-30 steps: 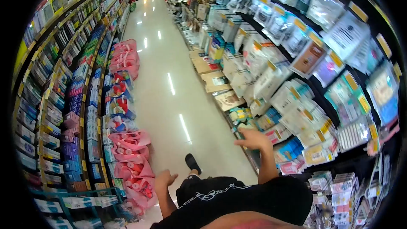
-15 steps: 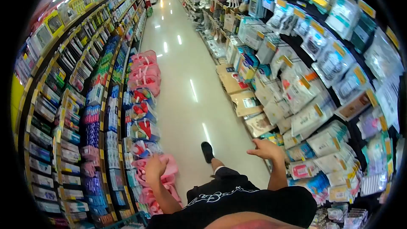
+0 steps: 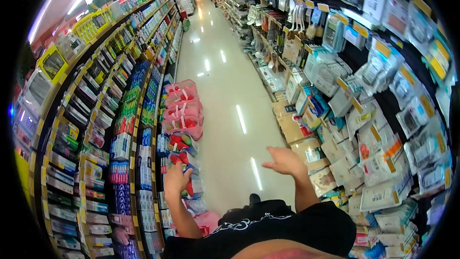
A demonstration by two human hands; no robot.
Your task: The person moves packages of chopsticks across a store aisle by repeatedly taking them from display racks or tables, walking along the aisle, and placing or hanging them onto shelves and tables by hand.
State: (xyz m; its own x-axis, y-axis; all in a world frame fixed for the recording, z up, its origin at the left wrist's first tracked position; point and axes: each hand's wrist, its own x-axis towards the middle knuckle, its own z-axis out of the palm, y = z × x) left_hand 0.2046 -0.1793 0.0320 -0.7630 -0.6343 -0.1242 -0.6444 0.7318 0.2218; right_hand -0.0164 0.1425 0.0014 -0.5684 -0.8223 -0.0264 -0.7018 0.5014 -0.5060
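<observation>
My left hand [image 3: 177,181] is held out in mid-air on the left, with fingers loosely bent and apart and nothing visible in it. Behind it, along the foot of the left shelf, are red and blue items in clear packaging [image 3: 182,157]. On the other side, my right hand [image 3: 287,161] hangs over the aisle floor, fingers stretched toward the middle and holding nothing. Nearest to it are brown flat packages [image 3: 306,149] low on the right-hand rack. Neither hand appears to touch any goods.
A glossy pale aisle floor [image 3: 225,115] runs ahead between two long displays. The left shelf [image 3: 129,115] carries boxed toothpaste and toothbrush-like packs. Pink bags [image 3: 184,115] stand on the floor beside it. Bagged goods [image 3: 369,153] hang from the right rack and jut toward the aisle.
The view has shifted forward along the aisle and tilted up slightly. Both hands sit a little higher in view, the right one farther left. My dark shoe is now mostly hidden.
</observation>
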